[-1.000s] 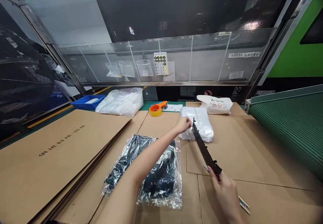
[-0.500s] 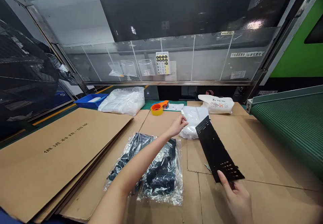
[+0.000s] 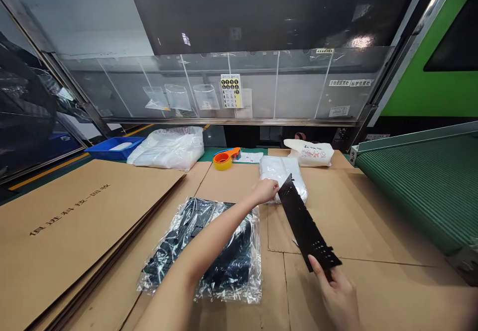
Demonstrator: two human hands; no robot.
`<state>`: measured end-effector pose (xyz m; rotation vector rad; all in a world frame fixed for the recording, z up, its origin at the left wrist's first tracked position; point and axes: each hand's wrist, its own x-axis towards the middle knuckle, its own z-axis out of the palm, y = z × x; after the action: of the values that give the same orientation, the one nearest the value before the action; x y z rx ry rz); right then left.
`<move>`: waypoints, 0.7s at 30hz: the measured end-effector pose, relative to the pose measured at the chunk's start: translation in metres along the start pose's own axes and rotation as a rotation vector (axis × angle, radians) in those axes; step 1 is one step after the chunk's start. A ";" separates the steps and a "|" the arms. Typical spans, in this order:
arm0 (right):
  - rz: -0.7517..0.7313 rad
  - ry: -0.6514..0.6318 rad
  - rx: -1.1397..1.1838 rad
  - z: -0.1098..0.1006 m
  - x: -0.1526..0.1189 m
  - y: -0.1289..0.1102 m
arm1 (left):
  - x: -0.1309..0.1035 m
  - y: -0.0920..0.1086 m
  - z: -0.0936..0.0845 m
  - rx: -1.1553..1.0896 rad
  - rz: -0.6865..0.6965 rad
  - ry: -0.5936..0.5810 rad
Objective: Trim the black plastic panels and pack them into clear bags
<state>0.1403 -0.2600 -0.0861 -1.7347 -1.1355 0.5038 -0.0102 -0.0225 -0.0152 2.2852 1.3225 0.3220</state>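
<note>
My right hand [image 3: 338,296] grips the near end of a long, flat black panel [image 3: 304,224] with rows of small holes at both ends. The thumb lies over its near left corner. The panel is tilted up off the cardboard, its far end raised. At that far left corner, my left hand [image 3: 266,191] is closed, its fingertips meeting the edge and partly hidden. Under my left forearm lie black parts in clear plastic bags [image 3: 231,261]. Behind the panel's far end sits a stack of white plastic bags [image 3: 276,169].
Stacked cardboard sheets [image 3: 93,206] cover the left side. Along the back are a blue tray [image 3: 112,149], a bulky plastic bundle [image 3: 168,147], an orange tape dispenser [image 3: 226,158] and a white printed pouch [image 3: 309,153]. A green conveyor belt [image 3: 421,186] runs along the right.
The panel has turned more edge-on, and its far corner now meets my left fingers, which were apart from it before. The camera view has shifted slightly right.
</note>
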 end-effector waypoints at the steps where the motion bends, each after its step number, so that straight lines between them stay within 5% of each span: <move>1: -0.085 -0.002 -0.020 0.002 0.003 -0.001 | 0.002 0.000 0.000 -0.005 -0.005 -0.004; 8: -0.544 0.098 -0.135 0.012 0.008 -0.013 | 0.003 -0.007 -0.007 -0.080 -0.024 0.059; 16: -0.672 0.110 -0.237 0.015 0.016 -0.023 | 0.010 -0.013 -0.004 -0.518 -0.106 0.208; 21: -0.691 0.122 -0.233 0.011 0.014 -0.031 | 0.010 -0.009 -0.020 -0.924 -0.161 0.368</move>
<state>0.1248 -0.2395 -0.0614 -1.4078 -1.6433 -0.1614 -0.0205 -0.0047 -0.0035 1.3705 1.1529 1.0764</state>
